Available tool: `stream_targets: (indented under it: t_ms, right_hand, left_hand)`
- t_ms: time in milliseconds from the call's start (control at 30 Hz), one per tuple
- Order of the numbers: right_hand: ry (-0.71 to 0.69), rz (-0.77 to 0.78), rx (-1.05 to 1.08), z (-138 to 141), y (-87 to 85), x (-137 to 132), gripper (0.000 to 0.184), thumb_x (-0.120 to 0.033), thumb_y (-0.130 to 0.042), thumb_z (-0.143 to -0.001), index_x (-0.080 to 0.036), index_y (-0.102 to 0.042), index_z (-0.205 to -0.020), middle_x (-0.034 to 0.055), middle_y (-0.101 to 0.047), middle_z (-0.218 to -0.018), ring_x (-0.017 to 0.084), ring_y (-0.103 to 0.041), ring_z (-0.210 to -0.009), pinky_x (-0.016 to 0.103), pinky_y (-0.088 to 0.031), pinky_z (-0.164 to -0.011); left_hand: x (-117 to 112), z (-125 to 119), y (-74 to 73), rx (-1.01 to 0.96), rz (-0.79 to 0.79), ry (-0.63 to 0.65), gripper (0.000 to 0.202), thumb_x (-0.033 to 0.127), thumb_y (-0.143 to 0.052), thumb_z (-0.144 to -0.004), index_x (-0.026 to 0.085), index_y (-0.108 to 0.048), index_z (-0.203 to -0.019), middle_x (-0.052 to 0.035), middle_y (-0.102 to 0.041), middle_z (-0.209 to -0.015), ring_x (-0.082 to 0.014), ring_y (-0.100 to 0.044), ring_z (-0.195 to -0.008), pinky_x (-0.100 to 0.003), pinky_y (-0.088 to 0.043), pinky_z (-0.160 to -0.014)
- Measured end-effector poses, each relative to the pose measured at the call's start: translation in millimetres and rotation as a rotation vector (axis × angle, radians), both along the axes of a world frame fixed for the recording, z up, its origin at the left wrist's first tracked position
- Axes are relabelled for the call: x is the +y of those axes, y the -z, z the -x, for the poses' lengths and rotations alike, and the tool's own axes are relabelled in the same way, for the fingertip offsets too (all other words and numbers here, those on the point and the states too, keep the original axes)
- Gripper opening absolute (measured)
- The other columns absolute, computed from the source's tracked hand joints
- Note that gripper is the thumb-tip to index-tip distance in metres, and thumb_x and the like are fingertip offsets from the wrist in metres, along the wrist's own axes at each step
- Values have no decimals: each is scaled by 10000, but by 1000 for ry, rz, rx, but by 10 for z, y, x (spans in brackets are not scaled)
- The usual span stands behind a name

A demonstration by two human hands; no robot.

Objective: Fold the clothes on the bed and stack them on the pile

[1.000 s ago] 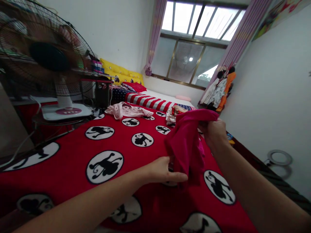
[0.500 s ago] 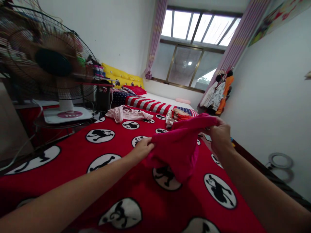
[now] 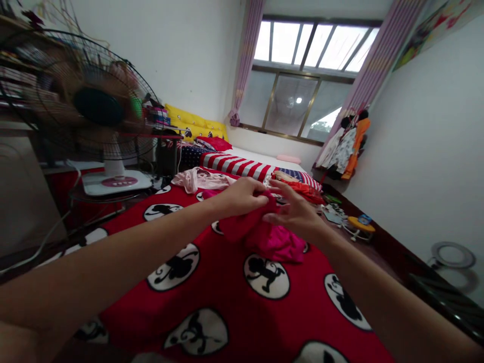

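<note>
A bright pink garment hangs bunched over the red blanket with black monkey figures in white ovals. Its exact kind is unclear, as the cloth is crumpled. My left hand pinches the upper edge of it between thumb and fingers. Just to the right, my right hand has its thumb and fingers apart around the cloth's edge, not closed on it. Farther back on the blanket lies a pale pink garment.
A standing fan is on the left. Behind are a flag-patterned bedspread, a yellow cushion and a pile of orange-red clothes. An orange stool stands by the right wall. Clothes hang near the window.
The pink garment went from stretched between both hands to bunched. My hands came together, the left moving right and up, the right moving left and loosening its hold. The view shifted slightly.
</note>
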State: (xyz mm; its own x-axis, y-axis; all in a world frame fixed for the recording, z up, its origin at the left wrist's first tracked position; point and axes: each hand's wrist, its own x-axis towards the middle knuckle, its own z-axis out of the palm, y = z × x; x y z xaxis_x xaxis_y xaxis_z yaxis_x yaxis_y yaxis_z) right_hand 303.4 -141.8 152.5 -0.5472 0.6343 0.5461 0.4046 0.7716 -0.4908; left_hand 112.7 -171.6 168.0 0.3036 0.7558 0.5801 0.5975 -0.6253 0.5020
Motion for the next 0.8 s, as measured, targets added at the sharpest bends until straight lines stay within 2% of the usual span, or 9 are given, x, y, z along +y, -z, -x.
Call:
stream_targets:
  t_ms: [67,133,200,300,367,467,600,700,800]
  right_hand:
    - [-87,-43,-27,160,9,-64,767,-337,-804,-602,-208,-510,-1298,78,-651,-1149,219,-639,-901,339,-519,-792]
    - [-62,-51,-48,155,24,-37,531,-334,-787,-621,-190,-633,-1109,38,-694,-944,222,-634,-867,335,-511,-781]
    - [5,18,5,39,28,36,252,-360,-733,-684,-170,-683,-842,1,-658,-707,185,-615,-710,291,-505,-662]
    - [110,149,242,-142,-18,104,247,-381,-705,-706,-155,-628,-642,-49,-510,-481,105,-487,-468,216,-409,-448]
    - [154,210,428,-180,-92,83,265,-392,-730,-674,-158,-612,-638,-68,-480,-450,74,-413,-386,191,-349,-363]
    - [143,265,651,-119,-254,-10,287,-388,-778,-613,-162,-622,-696,-60,-558,-509,78,-475,-380,191,-417,-349]
    - [82,307,840,14,-519,-109,224,-261,-779,-612,-143,-625,-724,-25,-640,-573,109,-604,-455,211,-546,-443]
    - [47,318,937,73,-744,-113,85,-143,-686,-706,-133,-614,-750,-8,-666,-589,111,-620,-444,218,-567,-460]
    - [15,267,990,71,-983,-71,67,-93,-590,-790,-137,-586,-739,-24,-638,-527,96,-590,-389,199,-548,-429]
  left_hand:
    - [-63,-151,41,59,-36,57,168,176,-555,-716,116,-689,-634,17,-571,-525,-102,-482,-523,-221,-341,-526]
    - [-64,-169,107,-43,-51,70,184,235,-580,-761,118,-719,-734,-11,-651,-637,-120,-548,-595,-223,-398,-580]
    - [-3,-86,213,-228,-67,43,271,336,-576,-813,133,-721,-921,-48,-713,-861,-155,-619,-754,-242,-459,-691]
    - [141,82,476,-428,-38,-56,304,340,-555,-828,140,-677,-1023,-78,-701,-1027,-191,-636,-922,-293,-485,-819]
    - [209,142,703,-438,91,-58,250,255,-538,-801,136,-675,-974,-73,-709,-966,-194,-648,-895,-311,-501,-816]
    - [219,116,1037,-257,228,69,238,198,-579,-718,143,-678,-927,-53,-708,-890,-203,-650,-835,-325,-510,-789]
    - [190,-56,1353,-103,139,205,597,215,-754,-541,166,-618,-1120,-87,-660,-1091,-285,-593,-1008,-390,-455,-916]
    - [273,-213,1489,-313,189,167,813,203,-787,-483,183,-526,-1253,-87,-641,-1124,-286,-576,-1016,-387,-455,-895]
    - [429,-347,1539,-583,281,80,687,184,-785,-459,191,-602,-1121,-65,-656,-1059,-270,-570,-981,-341,-468,-814]
